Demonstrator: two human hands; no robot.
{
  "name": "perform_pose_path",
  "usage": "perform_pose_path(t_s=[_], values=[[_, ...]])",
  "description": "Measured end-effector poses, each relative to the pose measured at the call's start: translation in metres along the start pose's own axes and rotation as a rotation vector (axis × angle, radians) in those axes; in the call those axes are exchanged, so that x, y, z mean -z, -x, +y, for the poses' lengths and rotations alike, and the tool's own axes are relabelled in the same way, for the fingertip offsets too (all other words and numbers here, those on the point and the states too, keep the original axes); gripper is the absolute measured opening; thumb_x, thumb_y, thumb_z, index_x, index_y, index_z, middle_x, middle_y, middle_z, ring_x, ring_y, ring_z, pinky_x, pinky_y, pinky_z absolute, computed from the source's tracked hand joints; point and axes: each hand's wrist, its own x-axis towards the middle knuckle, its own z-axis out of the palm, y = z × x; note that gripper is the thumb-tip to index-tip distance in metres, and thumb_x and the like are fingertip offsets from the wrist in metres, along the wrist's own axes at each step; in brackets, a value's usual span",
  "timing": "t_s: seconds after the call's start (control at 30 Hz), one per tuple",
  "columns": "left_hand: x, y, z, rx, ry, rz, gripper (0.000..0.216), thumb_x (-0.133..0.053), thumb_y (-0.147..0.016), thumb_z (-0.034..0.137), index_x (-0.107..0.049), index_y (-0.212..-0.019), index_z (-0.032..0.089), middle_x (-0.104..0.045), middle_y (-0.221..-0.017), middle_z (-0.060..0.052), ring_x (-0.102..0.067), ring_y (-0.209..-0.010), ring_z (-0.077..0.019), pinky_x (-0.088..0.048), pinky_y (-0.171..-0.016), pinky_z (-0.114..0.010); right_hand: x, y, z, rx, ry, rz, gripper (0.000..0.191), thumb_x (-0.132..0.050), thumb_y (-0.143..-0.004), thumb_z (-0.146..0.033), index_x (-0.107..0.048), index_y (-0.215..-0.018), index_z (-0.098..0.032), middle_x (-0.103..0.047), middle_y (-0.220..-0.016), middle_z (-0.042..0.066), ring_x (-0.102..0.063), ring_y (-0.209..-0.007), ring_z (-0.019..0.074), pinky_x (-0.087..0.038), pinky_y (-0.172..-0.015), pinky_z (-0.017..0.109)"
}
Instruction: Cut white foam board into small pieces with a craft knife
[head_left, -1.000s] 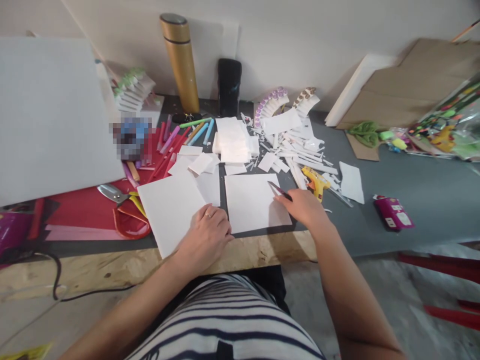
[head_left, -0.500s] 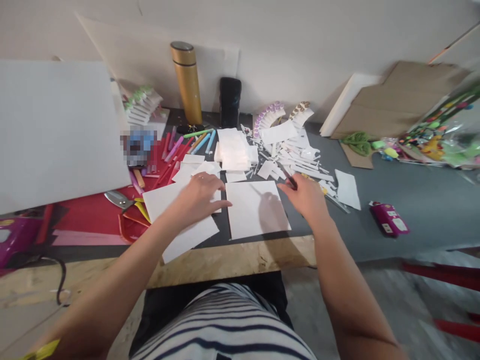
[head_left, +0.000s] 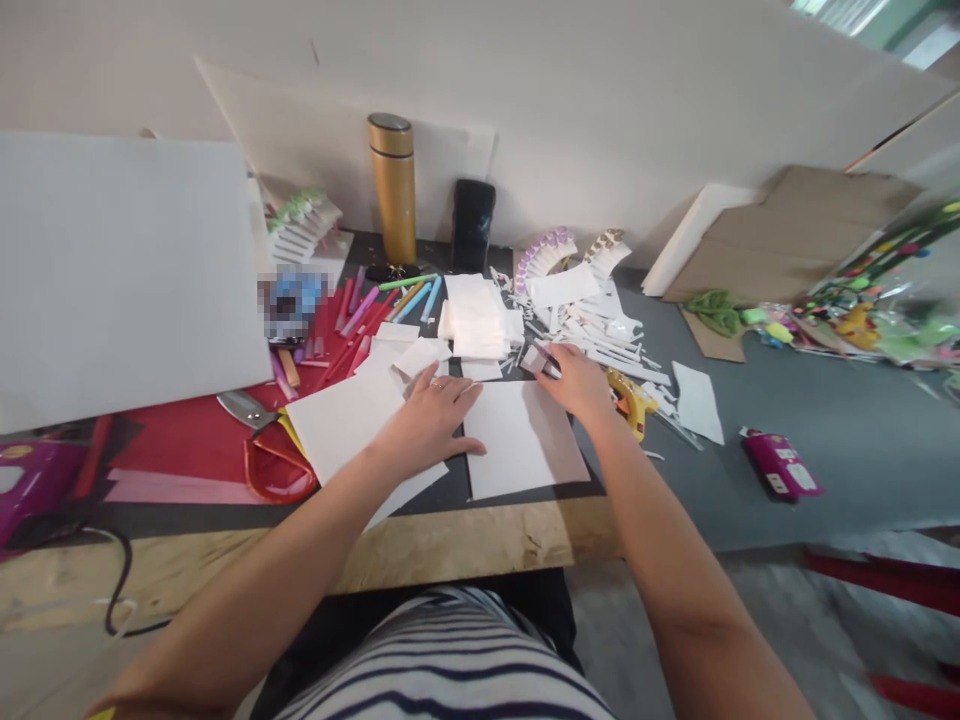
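Note:
My left hand (head_left: 439, 415), a ring on one finger, lies with spread fingers across the white sheets (head_left: 345, 425), thumb and fingertips over the left edge of a white rectangular card (head_left: 529, 440). My right hand (head_left: 576, 380) is closed at the card's far right corner, by small white paper pieces. Between its fingers is a slim dark tool (head_left: 543, 352), mostly hidden; I cannot tell whether it is a pen or a knife. A yellow glue gun (head_left: 634, 402) lies just right of that hand.
Behind the card are a stack of white paper (head_left: 474, 320) and scattered white strips (head_left: 600, 335). A gold flask (head_left: 394, 195) and a black phone (head_left: 472, 225) stand by the wall. Shears (head_left: 247, 408) lie left, on red sheets (head_left: 176, 430). A magenta socket block (head_left: 781, 463) is at right.
My right hand has moved left and away from me, from beside the card to its far corner. My left hand has shifted right and lowered onto the paper. The view has shifted slightly.

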Motion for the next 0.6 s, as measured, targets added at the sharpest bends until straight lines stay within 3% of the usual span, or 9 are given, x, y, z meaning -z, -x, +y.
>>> perform_pose_path(t_s=[0.2,0.33,0.4,0.5,0.6], values=[[0.001,0.001,0.000,-0.044,-0.006,0.065,0.080,-0.062,-0.089,0.064,-0.048,-0.144,0.007,-0.056,-0.145,-0.020,-0.054,-0.133,-0.0335,-0.021,-0.125,-0.055,0.020,0.010,-0.007,-0.060,0.051,0.075,0.044,-0.062,-0.087,-0.044,-0.065,-0.122,-0.018,-0.064,-0.123,0.013,-0.066,-0.095,0.0296,-0.047,-0.072,0.035],[0.009,0.004,-0.009,-0.013,0.032,0.216,0.039,-0.045,-0.102,0.022,-0.055,-0.137,0.009,-0.063,-0.138,-0.016,-0.059,-0.129,-0.0261,-0.022,-0.126,-0.053,0.029,0.046,-0.033,-0.040,-0.091,0.160,0.042,-0.064,-0.085,-0.047,-0.066,-0.112,-0.015,-0.065,-0.111,0.013,-0.066,-0.094,0.0283,-0.047,-0.076,0.035],[0.011,0.006,-0.015,0.034,0.049,0.285,0.039,-0.038,-0.097,0.006,-0.062,-0.128,0.012,-0.069,-0.127,-0.013,-0.065,-0.121,-0.0231,-0.026,-0.124,-0.053,0.023,0.063,-0.053,0.000,-0.163,0.108,0.040,-0.066,-0.084,-0.048,-0.065,-0.109,-0.016,-0.065,-0.108,0.011,-0.066,-0.091,0.0263,-0.047,-0.074,0.033],[0.011,0.007,-0.019,0.089,0.097,0.316,0.035,-0.040,-0.097,0.007,-0.069,-0.114,0.015,-0.076,-0.112,-0.008,-0.070,-0.108,-0.0219,-0.033,-0.120,-0.052,0.011,0.075,-0.083,-0.088,-0.173,0.029,0.040,-0.064,-0.087,-0.050,-0.064,-0.107,-0.015,-0.064,-0.108,0.011,-0.067,-0.084,0.0237,-0.044,-0.067,0.032],[0.009,0.007,-0.017,0.085,0.150,0.255,0.024,-0.049,-0.100,0.020,-0.071,-0.110,0.017,-0.076,-0.113,-0.008,-0.069,-0.109,-0.0241,-0.031,-0.120,-0.057,0.003,0.073,-0.098,-0.144,-0.144,0.009,0.046,-0.063,-0.089,-0.054,-0.061,-0.111,-0.014,-0.063,-0.113,0.012,-0.068,-0.083,0.0238,-0.043,-0.064,0.032]])
